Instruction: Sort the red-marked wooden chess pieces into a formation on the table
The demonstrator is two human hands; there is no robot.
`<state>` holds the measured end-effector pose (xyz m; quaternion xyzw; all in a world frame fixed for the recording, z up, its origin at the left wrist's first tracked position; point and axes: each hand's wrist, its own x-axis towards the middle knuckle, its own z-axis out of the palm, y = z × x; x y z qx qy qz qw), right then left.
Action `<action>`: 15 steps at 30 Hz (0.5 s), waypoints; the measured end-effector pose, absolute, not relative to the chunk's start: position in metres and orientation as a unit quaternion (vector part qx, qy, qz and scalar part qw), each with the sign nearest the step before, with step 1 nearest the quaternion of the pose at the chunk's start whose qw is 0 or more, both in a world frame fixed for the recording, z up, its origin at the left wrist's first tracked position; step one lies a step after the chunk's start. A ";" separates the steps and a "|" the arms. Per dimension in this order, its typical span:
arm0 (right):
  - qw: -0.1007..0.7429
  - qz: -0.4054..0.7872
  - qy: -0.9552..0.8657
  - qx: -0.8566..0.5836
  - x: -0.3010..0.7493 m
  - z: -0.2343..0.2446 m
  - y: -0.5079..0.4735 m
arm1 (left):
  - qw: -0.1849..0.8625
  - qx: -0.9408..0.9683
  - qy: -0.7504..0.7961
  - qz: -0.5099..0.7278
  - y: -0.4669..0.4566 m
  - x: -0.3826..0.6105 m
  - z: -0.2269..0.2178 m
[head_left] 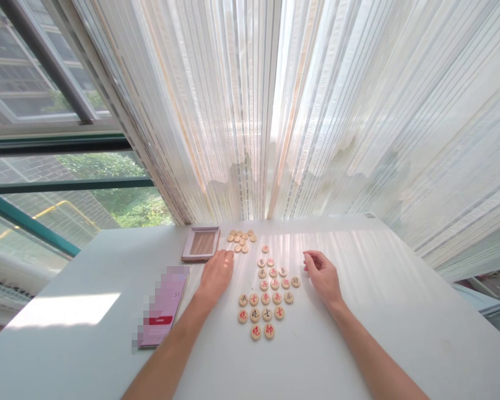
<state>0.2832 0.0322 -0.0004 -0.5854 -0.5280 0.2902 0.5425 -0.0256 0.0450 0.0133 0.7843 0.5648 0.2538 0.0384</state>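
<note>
On the white table (316, 355) lie round wooden Chinese chess pieces. Several face-up pieces (265, 299) with red or black characters form uneven rows between my hands. Beyond them, several more pieces (244, 236) show plain faces in a loose cluster. My left hand (217, 273) rests palm down just in front of that cluster, beside the box, with its fingers bent under; whatever they hold, if anything, is hidden. To the right of the face-up rows, my right hand (324, 273) is loosely closed, thumb toward the curled fingers, with no piece visible in it.
A shallow open box (186, 253) stands at the back left. Nearer me lies a flat pink-purple box or lid (170, 300) with a red label, partly pixelated. Sheer striped curtains (250, 139) hang behind the table's far edge, beside an open window (66, 189).
</note>
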 end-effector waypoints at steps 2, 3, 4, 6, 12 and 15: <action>0.543 0.278 -0.533 -0.587 0.282 0.000 0.031 | 0.071 0.773 0.573 0.263 0.044 -0.026 0.021; 0.544 0.267 -0.537 -0.586 0.281 0.001 0.029 | 0.105 0.767 0.572 0.272 0.041 -0.026 0.027; 0.546 0.249 -0.550 -0.580 0.279 0.002 0.027 | 0.146 0.760 0.568 0.281 0.037 -0.025 0.033; 0.546 0.200 -0.605 -0.544 0.272 0.005 0.019 | 0.399 0.669 0.515 0.357 0.025 -0.020 0.044; 0.507 0.148 -0.767 -0.363 0.241 0.016 -0.015 | 0.681 0.484 0.356 0.420 -0.013 0.004 0.048; 0.506 0.155 -0.779 -0.336 0.231 0.018 -0.025 | 0.673 0.487 0.353 0.430 -0.021 0.011 0.039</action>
